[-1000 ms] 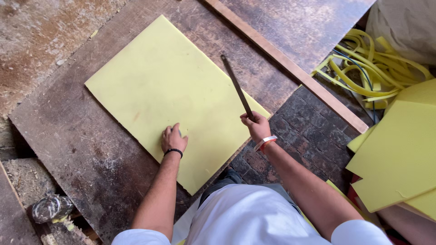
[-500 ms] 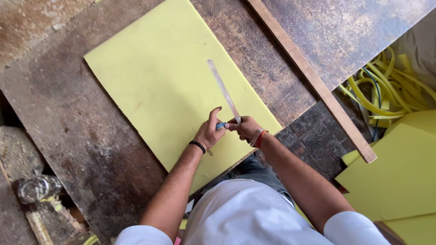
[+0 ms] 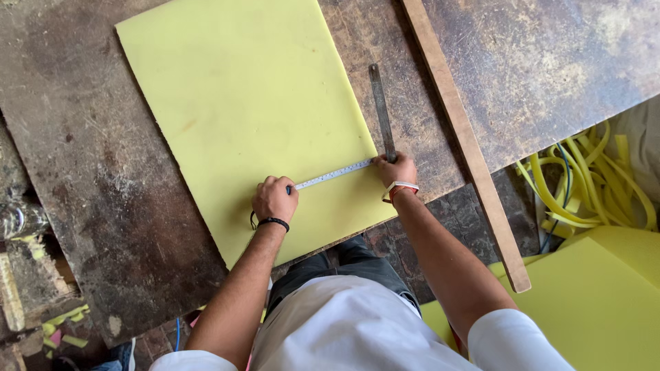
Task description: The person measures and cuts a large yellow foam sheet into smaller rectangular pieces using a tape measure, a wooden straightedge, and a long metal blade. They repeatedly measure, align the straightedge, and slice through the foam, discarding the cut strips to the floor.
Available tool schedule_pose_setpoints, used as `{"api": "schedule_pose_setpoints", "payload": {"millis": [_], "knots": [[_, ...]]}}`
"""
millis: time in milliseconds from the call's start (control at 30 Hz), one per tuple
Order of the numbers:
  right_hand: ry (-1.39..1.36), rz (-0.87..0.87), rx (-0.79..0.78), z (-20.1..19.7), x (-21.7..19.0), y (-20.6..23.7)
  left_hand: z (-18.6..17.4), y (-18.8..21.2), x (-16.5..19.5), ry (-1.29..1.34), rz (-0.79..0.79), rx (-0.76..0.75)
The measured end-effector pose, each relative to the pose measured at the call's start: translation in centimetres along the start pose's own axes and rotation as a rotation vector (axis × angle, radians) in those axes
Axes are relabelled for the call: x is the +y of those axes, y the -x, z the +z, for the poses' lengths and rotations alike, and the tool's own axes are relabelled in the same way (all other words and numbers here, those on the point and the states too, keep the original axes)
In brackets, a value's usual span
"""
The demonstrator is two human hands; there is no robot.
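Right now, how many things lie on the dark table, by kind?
Yellow sheet: 1
Tape measure, stretched between left hand and right hand: 1
Metal ruler: 1
Wooden strip: 1
Total: 4

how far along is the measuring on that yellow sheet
Done: the yellow sheet lies flat on the worn table. In hand: the left hand and right hand stretch a tape measure across it beside the metal ruler. Left: no mark or cut shows.

Workshop: scarred wood bench (image 3: 550, 62), yellow foam sheets (image 3: 254, 103) w/ offcut strips (image 3: 591, 185), brick floor.
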State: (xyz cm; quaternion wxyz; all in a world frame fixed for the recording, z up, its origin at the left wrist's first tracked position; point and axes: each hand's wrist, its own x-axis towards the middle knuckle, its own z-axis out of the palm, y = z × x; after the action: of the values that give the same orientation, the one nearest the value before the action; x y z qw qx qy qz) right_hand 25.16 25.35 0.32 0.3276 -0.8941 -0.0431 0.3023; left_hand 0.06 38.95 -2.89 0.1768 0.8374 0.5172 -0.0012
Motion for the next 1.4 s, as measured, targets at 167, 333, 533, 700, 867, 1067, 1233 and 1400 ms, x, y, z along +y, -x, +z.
{"api": "schedule_pose_setpoints", "payload": {"millis": [167, 333, 533, 700, 867, 1067, 1233, 1400], "knots": [[-0.092, -0.019, -0.017, -0.1, 0.8, -0.6, 0.3, -0.2, 0.7, 0.012, -0.027, 0.004], [-0.310, -0.002, -0.116, -0.8, 2.6, -0.5, -0.2, -0.1, 0.5, -0.008, -0.041, -0.047], [-0.725, -0.076, -0.330, -1.5, 7.0, 1.5, -0.6, 0.5, 0.4, 0.017, -0.038, -0.046], [-0.731, -0.041, -0.419, -1.0, 9.0, 2.6, -0.1, 0.7, 0.3, 0.024, 0.013, 0.010], [0.020, -0.327, -0.312, -1.3, 11.2, 5.8, 0.6, 1.4, 0.0, -0.026, 0.090, 0.082], [0.596, -0.620, -0.204, -0.6, 12.2, 9.0, 1.2, 1.5, -0.5, -0.006, 0.147, 0.094], [0.649, -0.662, -0.216, -0.1, 12.6, 10.5, 1.3, 1.3, -0.8, -0.009, 0.186, 0.108], [0.632, -0.663, -0.195, 0.0, 12.7, 11.6, 1.5, 1.3, -1.0, -0.012, 0.225, 0.132]]}}
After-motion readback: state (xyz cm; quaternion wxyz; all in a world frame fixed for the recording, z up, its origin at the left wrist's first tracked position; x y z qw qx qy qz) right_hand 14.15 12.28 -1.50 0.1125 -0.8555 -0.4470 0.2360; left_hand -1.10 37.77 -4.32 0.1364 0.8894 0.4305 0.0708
